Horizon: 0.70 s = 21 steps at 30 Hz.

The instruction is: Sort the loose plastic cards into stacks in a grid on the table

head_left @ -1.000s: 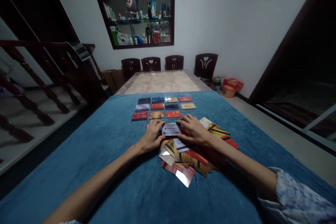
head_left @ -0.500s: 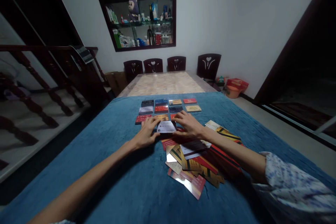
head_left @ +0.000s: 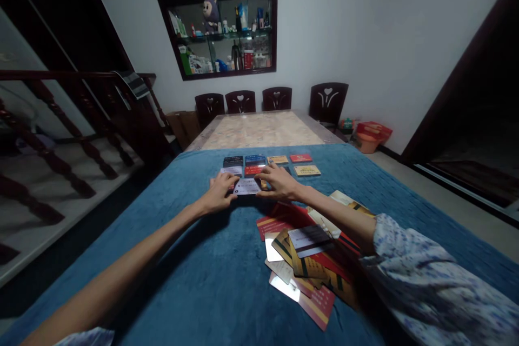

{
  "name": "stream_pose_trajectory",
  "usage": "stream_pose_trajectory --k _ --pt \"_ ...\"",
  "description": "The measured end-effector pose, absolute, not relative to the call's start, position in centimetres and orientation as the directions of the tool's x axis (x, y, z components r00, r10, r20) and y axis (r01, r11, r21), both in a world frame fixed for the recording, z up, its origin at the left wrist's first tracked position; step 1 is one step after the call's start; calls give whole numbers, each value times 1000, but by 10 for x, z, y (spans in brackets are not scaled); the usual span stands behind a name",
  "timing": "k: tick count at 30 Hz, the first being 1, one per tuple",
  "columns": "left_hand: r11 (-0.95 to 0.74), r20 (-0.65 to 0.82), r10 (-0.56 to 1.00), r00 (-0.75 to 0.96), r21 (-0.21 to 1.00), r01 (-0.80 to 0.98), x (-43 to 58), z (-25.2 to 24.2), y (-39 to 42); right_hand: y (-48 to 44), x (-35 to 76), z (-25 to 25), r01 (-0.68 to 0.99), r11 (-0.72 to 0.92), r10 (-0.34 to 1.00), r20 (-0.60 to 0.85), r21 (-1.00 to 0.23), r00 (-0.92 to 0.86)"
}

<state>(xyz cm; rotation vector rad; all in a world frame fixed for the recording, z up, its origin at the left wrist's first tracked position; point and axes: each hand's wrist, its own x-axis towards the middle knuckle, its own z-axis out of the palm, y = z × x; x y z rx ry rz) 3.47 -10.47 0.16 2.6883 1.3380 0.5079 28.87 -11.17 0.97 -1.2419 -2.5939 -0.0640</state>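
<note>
White card [head_left: 248, 187], its ends held, lies between left grip [head_left: 219, 193] and right grip [head_left: 279, 183].

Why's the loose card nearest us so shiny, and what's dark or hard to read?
In the head view, light seems to bounce off the nearest loose card in white glare; also in the head view, shadow darkens the blue cloth beside the left forearm, and print on the white card between left hand and right hand is too tiny to read.

Left hand [head_left: 219, 192] opposite right hand [head_left: 280, 183]
</note>
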Motion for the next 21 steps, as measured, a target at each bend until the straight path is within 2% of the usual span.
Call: stream_pose_trajectory --k 21 --pt "-468 107 883 457 115 876 11 16 -33 -46 233 33 836 548 834 96 -35 -543"
